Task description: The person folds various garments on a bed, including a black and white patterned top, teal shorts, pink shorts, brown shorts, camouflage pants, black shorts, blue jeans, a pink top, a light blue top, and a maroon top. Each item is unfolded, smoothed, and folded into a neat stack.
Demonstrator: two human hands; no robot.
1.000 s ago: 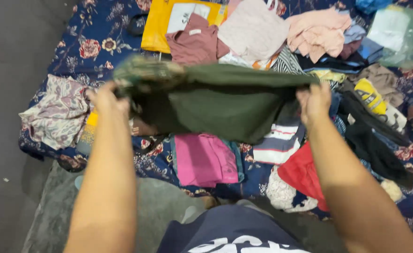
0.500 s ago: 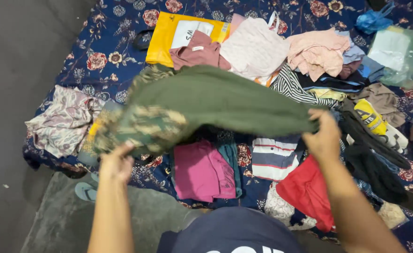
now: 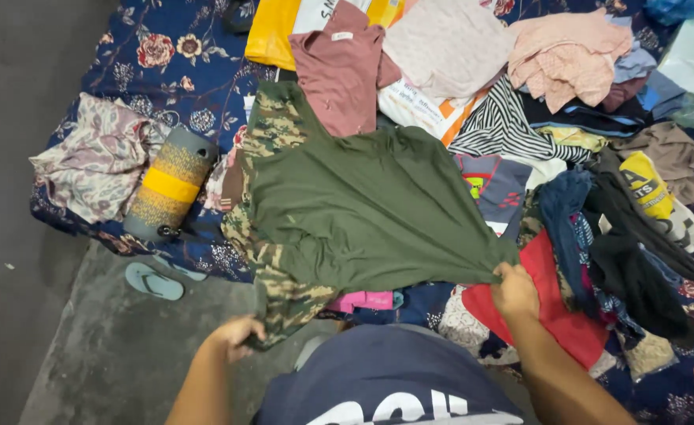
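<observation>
An olive green shirt (image 3: 363,208) with camouflage sleeves lies spread flat over the heap of clothes on a floral blue sheet (image 3: 178,47). My left hand (image 3: 233,334) grips the end of its near camouflage sleeve at the sheet's front edge. My right hand (image 3: 514,290) pinches the shirt's lower right corner, just above a red garment (image 3: 563,311). A pink garment (image 3: 363,300) peeks out from under the shirt's near edge.
A maroon shirt (image 3: 339,67), a yellow bag (image 3: 272,31), pale pink tops (image 3: 575,51), a striped top (image 3: 504,126) and dark clothes (image 3: 638,260) surround the green shirt. A yellow-banded grey roll (image 3: 166,189) and a patterned cloth (image 3: 95,157) lie left. A flip-flop (image 3: 152,281) rests on the grey floor.
Both hands have pulled back toward me and lowered the green shirt, which was held up in the air and now lies spread flat over the clothes.
</observation>
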